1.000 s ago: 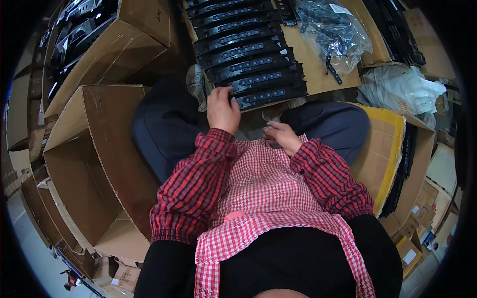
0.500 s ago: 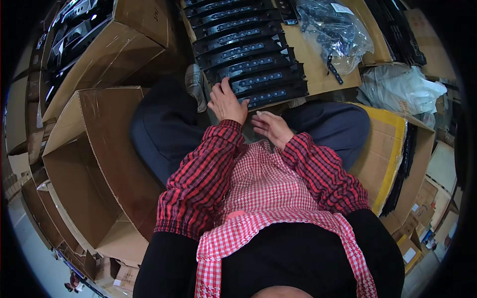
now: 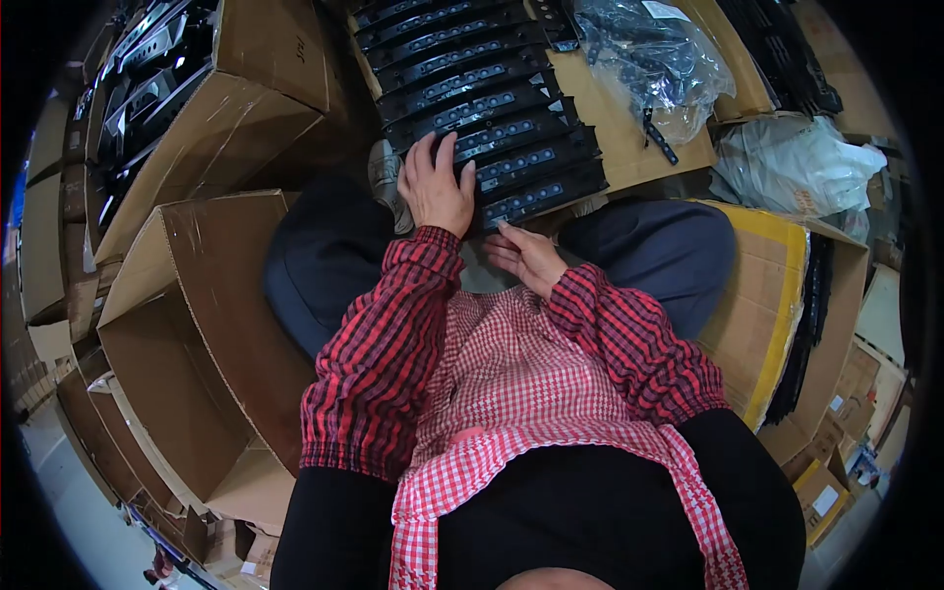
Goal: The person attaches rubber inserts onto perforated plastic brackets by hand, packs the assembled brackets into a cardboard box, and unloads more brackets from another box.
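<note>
Several long black plastic strips (image 3: 470, 76), each with a row of round, shiny spots, lie side by side in front of me. My left hand (image 3: 438, 187) rests at the left ends of the nearer strips, palm down with its fingers spread. Close to the near edge of the closest strip (image 3: 546, 194) is my right hand (image 3: 531, 258), its thumb raised towards the strip and its fingers stretched out below. Whether that thumb touches the strip I cannot tell. Neither hand shows anything held.
A clear plastic bag (image 3: 654, 64) lies on cardboard (image 3: 629, 162) right of the strips, beside a small black part (image 3: 659, 138). An open carton (image 3: 211, 364) stands at my left. A yellow-edged carton (image 3: 762, 285) and a whitish plastic bag (image 3: 796, 167) are at my right.
My left hand has shifted slightly left and up along the strips, its fingers spreading wider. My right hand has moved a little left and down. The view has tilted slightly.
</note>
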Tool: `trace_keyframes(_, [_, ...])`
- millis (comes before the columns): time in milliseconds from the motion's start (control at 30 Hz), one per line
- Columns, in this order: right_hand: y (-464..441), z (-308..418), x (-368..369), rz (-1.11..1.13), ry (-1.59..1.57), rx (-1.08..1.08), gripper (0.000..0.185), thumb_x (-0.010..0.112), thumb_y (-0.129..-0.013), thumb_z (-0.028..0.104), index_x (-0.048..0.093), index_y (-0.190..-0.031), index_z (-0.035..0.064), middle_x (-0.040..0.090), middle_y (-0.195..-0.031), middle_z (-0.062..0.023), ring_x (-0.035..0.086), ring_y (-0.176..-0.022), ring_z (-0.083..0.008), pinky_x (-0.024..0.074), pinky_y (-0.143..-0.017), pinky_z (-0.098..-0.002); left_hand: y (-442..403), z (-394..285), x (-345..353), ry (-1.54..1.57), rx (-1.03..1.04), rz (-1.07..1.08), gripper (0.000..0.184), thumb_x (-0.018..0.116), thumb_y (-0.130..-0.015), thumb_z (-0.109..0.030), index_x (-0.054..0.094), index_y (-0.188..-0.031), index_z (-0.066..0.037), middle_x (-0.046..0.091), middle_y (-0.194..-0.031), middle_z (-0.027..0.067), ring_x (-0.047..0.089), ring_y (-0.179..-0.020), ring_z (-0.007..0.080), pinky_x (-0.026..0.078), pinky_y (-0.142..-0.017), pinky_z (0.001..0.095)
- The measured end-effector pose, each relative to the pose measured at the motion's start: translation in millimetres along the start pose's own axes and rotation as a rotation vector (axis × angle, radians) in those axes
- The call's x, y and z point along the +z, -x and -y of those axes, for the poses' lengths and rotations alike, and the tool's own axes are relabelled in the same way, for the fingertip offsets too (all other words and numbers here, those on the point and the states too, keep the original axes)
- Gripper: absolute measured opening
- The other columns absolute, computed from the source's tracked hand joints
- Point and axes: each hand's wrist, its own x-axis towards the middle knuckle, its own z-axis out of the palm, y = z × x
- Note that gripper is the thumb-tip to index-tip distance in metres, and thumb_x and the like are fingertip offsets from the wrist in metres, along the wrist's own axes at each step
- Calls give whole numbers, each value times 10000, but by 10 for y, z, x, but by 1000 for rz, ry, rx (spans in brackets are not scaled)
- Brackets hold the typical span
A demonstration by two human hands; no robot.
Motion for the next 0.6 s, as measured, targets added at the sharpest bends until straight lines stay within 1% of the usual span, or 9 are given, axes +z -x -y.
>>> trace_keyframes(67, [-7,-17,17,11,-20,6,388,624,-867,302,549,-1104,5,594,-1052,-105,581,-971,-219,485,-860,-334,-144,75,27,-83,126,53,464,577,-861,-281,448,-1298,-192,358,-1387,104,293,-1307,302,212,-1058,498])
trace_keyframes(100, [2,-15,30,17,-37,17,390,623,-868,302,547,-1106,4,600,-1046,-104,585,-963,-220,487,-856,-332,-219,131,48,-84,132,53,464,577,-861,-281,448,-1298,-192,358,-1387,104,293,-1307,302,212,-1058,498])
trace_keyframes(167, [16,-16,55,19,-33,25,386,622,-869,299,547,-1104,2,603,-1050,-105,586,-966,-220,485,-860,-331,-331,237,97,-10,195,228,491,589,-856,-297,439,-1307,-173,379,-1363,109,325,-1279,305,244,-1046,480])
trace_keyframes(200, [29,-9,71,21,-26,37,383,621,-870,296,547,-1102,1,605,-1054,-107,587,-968,-221,482,-865,-331,-362,201,60,-8,202,233,491,589,-856,-297,439,-1307,-173,379,-1363,109,325,-1279,305,244,-1046,480])
trace_keyframes(333, [43,-38,70,-32,-15,21,332,581,-896,249,547,-1102,-9,605,-1076,-137,592,-989,-239,479,-880,-337,-368,86,-35,-28,106,374,548,623,-830,-351,449,-1296,-120,415,-1317,142,394,-1212,309,296,-1016,456])
trace_keyframes(400, [13,-91,13,-50,-45,-4,377,637,-858,275,548,-1091,-8,602,-1087,-121,583,-996,-221,469,-887,-351,-356,63,-47,-60,100,404,573,641,-814,-376,462,-1283,-100,422,-1303,161,415,-1187,315,322,-1001,443])
trace_keyframes(500, [51,-139,-54,-77,-64,-53,373,642,-852,251,543,-1093,-15,599,-1097,-125,579,-1004,-232,456,-901,-367,-351,93,-52,-17,62,543,663,700,-745,-443,493,-1242,-56,448,-1267,191,469,-1138,319,389,-955,402])
trace_keyframes(533, [49,-158,-84,-80,-72,-62,373,642,-852,251,543,-1093,-15,599,-1097,-125,579,-1004,-232,456,-901,-367,-348,103,-47,45,-5,617,682,720,-719,-457,513,-1212,-34,477,-1233,195,497,-1107,311,415,-928,385])
trace_keyframes(600, [42,-204,-144,-110,-182,-177,346,638,-851,208,540,-1101,-11,604,-1098,-111,578,-1007,-237,442,-915,-378,-351,107,-56,104,-59,699,703,740,-693,-471,532,-1182,-12,505,-1200,199,525,-1076,303,440,-901,369])
